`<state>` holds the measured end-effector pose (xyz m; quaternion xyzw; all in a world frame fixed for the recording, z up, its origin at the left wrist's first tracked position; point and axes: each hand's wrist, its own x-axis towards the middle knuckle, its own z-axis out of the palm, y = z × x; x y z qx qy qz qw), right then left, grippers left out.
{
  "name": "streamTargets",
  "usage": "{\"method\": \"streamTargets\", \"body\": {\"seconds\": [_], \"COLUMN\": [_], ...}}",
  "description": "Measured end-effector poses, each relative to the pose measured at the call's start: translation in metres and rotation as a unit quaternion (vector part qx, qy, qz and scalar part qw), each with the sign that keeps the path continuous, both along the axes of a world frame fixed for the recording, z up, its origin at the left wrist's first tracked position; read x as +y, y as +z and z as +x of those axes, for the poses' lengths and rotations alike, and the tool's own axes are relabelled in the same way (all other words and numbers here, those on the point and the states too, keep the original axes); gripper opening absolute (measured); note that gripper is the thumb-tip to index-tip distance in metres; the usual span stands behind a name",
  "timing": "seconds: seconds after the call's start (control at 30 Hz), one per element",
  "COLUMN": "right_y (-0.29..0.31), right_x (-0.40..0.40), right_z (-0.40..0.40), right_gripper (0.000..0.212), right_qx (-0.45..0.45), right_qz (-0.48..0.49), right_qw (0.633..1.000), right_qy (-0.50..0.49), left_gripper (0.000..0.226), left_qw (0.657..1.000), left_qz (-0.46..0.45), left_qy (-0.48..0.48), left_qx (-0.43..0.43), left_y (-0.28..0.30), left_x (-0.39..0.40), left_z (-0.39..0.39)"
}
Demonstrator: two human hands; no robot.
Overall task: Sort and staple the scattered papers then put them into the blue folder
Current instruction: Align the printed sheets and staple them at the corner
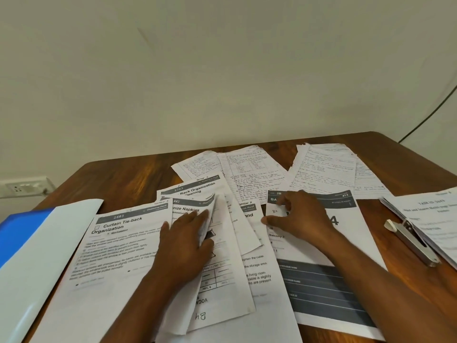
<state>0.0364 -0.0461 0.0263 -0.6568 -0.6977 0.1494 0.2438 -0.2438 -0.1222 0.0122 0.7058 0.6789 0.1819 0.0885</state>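
Early sorting: papers (247, 194) still scattered mid-table, nothing stapled. Left hand (184, 241) pinches a sheet; right hand (294, 216) flat, fingers spread. Stapler (411, 242) at 3 o'clock, blue folder (22, 233) at 9, unfilled.

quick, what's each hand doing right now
Left hand: pinching a folded printed sheet.
Right hand: fingers loosely curled, resting on the printed form, gripping nothing.
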Motion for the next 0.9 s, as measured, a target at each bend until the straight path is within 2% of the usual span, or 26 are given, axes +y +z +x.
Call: {"method": "streamTargets", "body": {"seconds": [0.07,0.2,0.33,0.47,0.6,0.77,0.9], "right_y": [0.000,-0.004,-0.007,0.004,0.018,0.027,0.035], "right_x": [-0.005,-0.024,-0.030,-0.028,-0.019,0.005,0.014], "right_z": [-0.006,-0.026,-0.034,-0.023,-0.001,0.043,0.089], "right_gripper": [0.060,0.044,0.043,0.037,0.035,0.035,0.060], "right_qx": [0.029,0.008,-0.035,-0.012,-0.025,-0.035,-0.104], "right_qz": [-0.008,0.046,0.064,0.055,0.017,-0.040,-0.036], "right_qw": [0.999,0.996,0.991,0.993,0.998,0.997,0.979], "right_qy": [0.017,0.074,0.108,0.100,0.053,-0.052,-0.173], "left_gripper": [0.082,0.098,0.094,0.094,0.089,0.090,0.096], "left_qw": [1.000,0.995,0.984,0.979,0.981,0.984,0.987], "left_qz": [-0.003,-0.017,-0.042,-0.051,-0.037,-0.023,0.002], "left_qy": [-0.015,-0.095,-0.164,-0.183,-0.182,-0.172,-0.157], "left_qx": [-0.003,0.017,0.059,0.076,0.052,0.036,0.041], "left_y": [-0.003,-0.003,-0.003,-0.005,-0.007,-0.009,-0.006], "left_x": [0.000,-0.003,-0.005,-0.001,0.000,0.003,0.006], "left_z": [0.000,0.011,0.027,0.028,0.026,0.029,0.034]}}
